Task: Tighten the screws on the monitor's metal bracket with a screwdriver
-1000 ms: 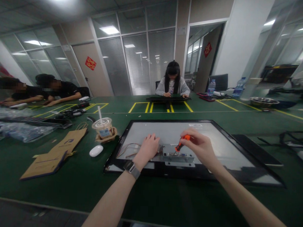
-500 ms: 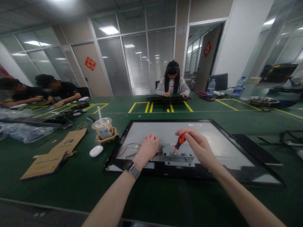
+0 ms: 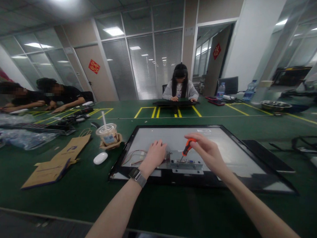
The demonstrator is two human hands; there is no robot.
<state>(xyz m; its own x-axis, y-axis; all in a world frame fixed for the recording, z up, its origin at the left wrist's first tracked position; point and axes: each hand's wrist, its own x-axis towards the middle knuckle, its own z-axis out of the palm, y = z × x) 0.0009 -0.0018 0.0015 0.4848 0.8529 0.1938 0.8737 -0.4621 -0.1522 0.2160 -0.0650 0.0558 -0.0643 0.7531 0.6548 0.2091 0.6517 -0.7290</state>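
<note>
A flat display panel (image 3: 147, 134) with a black frame lies on the table, its pale back facing up. Near its front edge sits a metal bracket (image 3: 187, 166) with connector ports. My right hand (image 3: 208, 152) holds an orange-and-black screwdriver (image 3: 187, 147) by the handle, between thumb and fingers. The shaft slants down to the bracket's port side; what the tip touches is too small to tell. My left hand (image 3: 156, 154) rests on the panel just left of the bracket, fingers stretched forward, with a watch (image 3: 137, 177) at the wrist. Thin wires (image 3: 134, 156) lie left of that hand.
Left of the panel are a white mouse (image 3: 100, 158), a drink cup (image 3: 107, 134) with a straw and a flattened paper bag (image 3: 59, 160). A dark flat slab (image 3: 266, 155) lies at its right. Across the table a person (image 3: 179, 86) works on another dark panel (image 3: 176, 103).
My right hand and the screwdriver have shifted very slightly, the screwdriver's tip now a little higher and farther right along the bracket. My left hand stays put.
</note>
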